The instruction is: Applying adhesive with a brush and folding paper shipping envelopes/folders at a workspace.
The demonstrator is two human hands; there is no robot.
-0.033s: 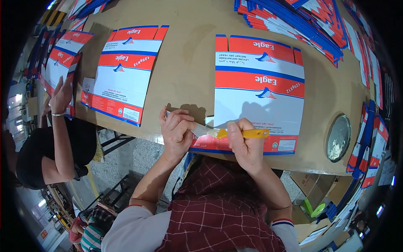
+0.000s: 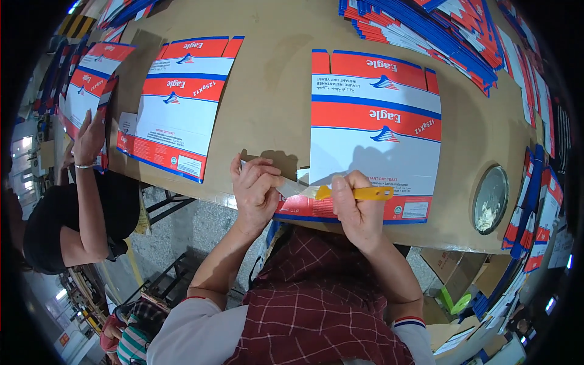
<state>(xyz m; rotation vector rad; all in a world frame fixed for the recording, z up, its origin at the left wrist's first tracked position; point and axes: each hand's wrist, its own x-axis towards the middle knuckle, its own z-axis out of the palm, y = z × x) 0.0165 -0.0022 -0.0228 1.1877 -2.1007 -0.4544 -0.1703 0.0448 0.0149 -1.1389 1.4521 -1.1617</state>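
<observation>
yellow plastic-handled brush (image 2: 373,193) held up to a thin, pale, translucent strip (image 2: 293,187)

the left hand (image 2: 254,191) has its fingers curled, pinching the strip between thumb and fingers, probably to steady it against the brush. whether the strip is a separate piece or part of a carton, i cannot tell. the right hand (image 2: 360,210) is closed around the brush handle, thumb pressed on top, which likely gives firm control; the brush tip points left and seems to meet the strip.

behind the 2 hands, a flat red, white and blue cardboard carton blank (image 2: 372,149) lies on the brown tabletop (image 2: 267,115), printed face up, perhaps spread so its panels are accessible. a round, dark-rimmed dish with pale paste (image 2: 482,201) sits to the right, presumably within the right hand's reach. a similar printed carton blank (image 2: 176,121) lies to the left, near a co-worker's hand (image 2: 91,141).

compared with the earlier frame, the right hand and brush have shifted slightly rightward; the left hand and the dish look unchanged.
</observation>
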